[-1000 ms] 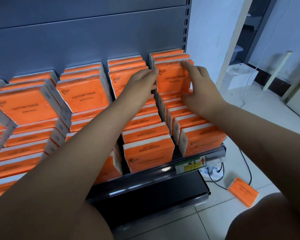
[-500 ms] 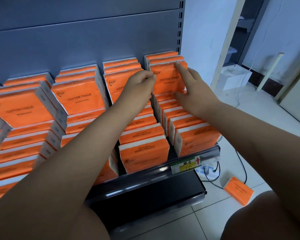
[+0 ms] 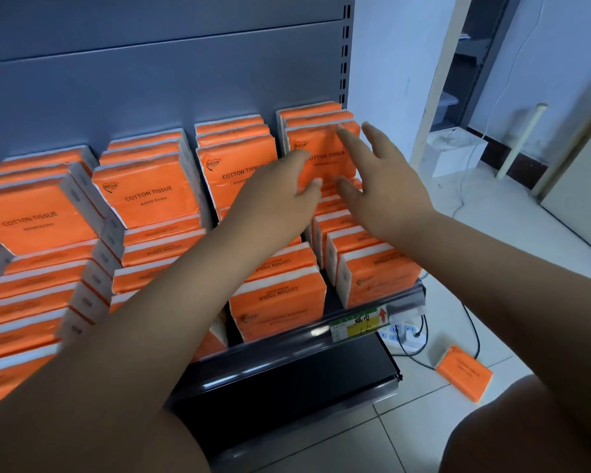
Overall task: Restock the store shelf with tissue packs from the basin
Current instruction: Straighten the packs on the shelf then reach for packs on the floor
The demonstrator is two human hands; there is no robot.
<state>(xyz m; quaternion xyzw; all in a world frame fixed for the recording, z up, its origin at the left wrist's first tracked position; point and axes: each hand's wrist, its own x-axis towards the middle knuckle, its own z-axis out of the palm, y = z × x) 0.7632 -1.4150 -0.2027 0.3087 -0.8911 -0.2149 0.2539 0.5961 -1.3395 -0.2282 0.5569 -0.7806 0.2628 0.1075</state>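
Dim, bluish, even light with soft shadows. A glare streak lies on the shelf front rail. Wide-angle bending shows at the edges; both hands are motion-blurred.

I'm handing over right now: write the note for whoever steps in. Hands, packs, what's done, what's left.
Left hand: open, empty, in front of the rightmost upright pack, not gripping it.
Right hand: open, empty, fingers spread by that pack's right edge.
Shelf: orange tissue packs fill the visible rows; the rightmost column looks stocked front to back.
One stray pack lies on the floor, right of the shelf base.
Basin: not in view.
Left: pick up the floor pack, check the basin for leftovers.
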